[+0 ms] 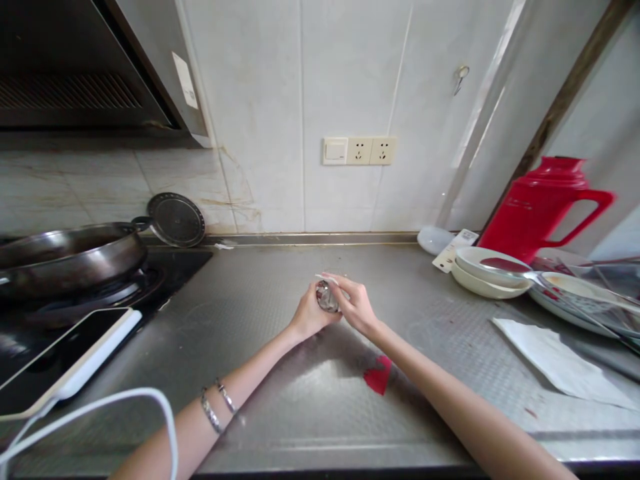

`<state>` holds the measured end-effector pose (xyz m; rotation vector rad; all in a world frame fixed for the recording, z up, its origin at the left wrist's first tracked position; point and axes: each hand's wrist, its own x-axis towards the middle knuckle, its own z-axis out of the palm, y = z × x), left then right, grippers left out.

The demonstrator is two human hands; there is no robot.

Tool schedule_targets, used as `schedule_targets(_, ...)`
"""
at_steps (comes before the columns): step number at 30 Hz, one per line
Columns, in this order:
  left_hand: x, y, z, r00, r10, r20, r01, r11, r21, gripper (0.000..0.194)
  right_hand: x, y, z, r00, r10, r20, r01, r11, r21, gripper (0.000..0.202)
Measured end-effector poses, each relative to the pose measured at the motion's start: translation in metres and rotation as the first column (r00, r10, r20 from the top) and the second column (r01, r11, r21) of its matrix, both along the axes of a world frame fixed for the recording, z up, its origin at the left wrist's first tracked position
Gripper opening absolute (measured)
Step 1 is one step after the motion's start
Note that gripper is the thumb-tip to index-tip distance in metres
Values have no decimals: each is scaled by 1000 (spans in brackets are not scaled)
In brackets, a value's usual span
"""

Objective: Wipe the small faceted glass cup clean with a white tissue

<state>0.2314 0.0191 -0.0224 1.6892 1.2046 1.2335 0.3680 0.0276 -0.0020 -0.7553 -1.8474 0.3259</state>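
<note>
Over the middle of the metal counter my left hand (311, 312) is closed around a small, round, shiny object (327, 297), silvery with dark reddish patches. Whether it is a glass or a metal cup I cannot make out. My right hand (356, 304) reaches across from the other side, its fingers closed at the object's rim. A thin white edge shows by those fingertips, too small to name. On the counter below my right wrist lies a torn red scrap (379, 375).
A wide metal pan (75, 260) sits on the black stove at left, near a phone (65, 360) with a white cable (125, 393). To the right are stacked white bowls (487, 283), a red thermos (535, 207) and a white napkin (560, 360).
</note>
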Motion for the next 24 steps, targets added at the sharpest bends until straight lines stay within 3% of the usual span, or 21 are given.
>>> schedule_targets(3, 0, 1, 2, 998, -10, 57, 8, 999, 32, 68, 2, -2, -1, 990, 72, 124, -96, 975, 203, 33)
schedule_targets(6, 0, 2, 3, 992, -41, 119, 32, 997, 75, 69, 4, -4, 1, 971, 132, 198, -184, 945, 269, 35)
schedule_targets(8, 1, 1, 3, 989, -52, 142, 38, 994, 99, 69, 4, -4, 4, 982, 132, 138, -161, 961, 223, 34)
schedule_targets(11, 1, -1, 4, 995, -11, 96, -1, 992, 126, 69, 2, -5, 7, 995, 90, -33, -89, 995, 41, 32)
schedule_targets(14, 1, -3, 5, 998, 40, 44, -46, 990, 132, 69, 0, -4, 7, 993, 56, -100, -64, 994, -85, 33)
schedule_targets(17, 1, -2, 5, 997, 9, 82, -18, 994, 110, 70, 0, -4, 6, 997, 78, 10, -78, 996, 53, 31)
schedule_targets(20, 2, 0, 5, 991, -33, 131, 20, 995, 95, 67, 2, -6, 6, 974, 122, 191, -166, 958, 234, 33)
schedule_targets(24, 4, -1, 6, 976, -95, 195, 80, 993, 87, 61, 4, -6, 8, 975, 127, 182, -169, 956, 238, 32)
